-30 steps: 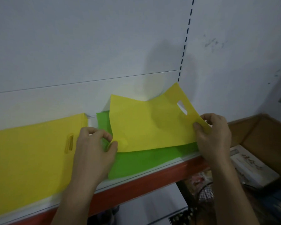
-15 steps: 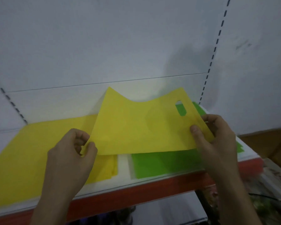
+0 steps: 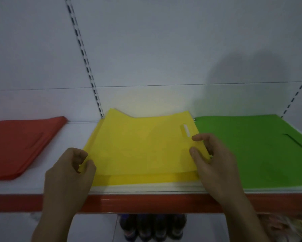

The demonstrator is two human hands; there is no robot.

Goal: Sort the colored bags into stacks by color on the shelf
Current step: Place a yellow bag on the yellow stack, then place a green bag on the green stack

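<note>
Both hands pinch the top yellow bag (image 3: 143, 145), left hand (image 3: 71, 170) at its near-left corner, right hand (image 3: 211, 159) on the right edge, so square it over the yellow stack (image 3: 146, 179) between red stack (image 3: 21, 144) and green stack (image 3: 251, 151) before letting go.

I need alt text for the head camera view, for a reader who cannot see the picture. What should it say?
Two bare hands, left hand and right hand, hold a yellow bag by its side edges over the yellow stack on a white shelf. A red stack lies to the left and a green stack to the right.
</note>
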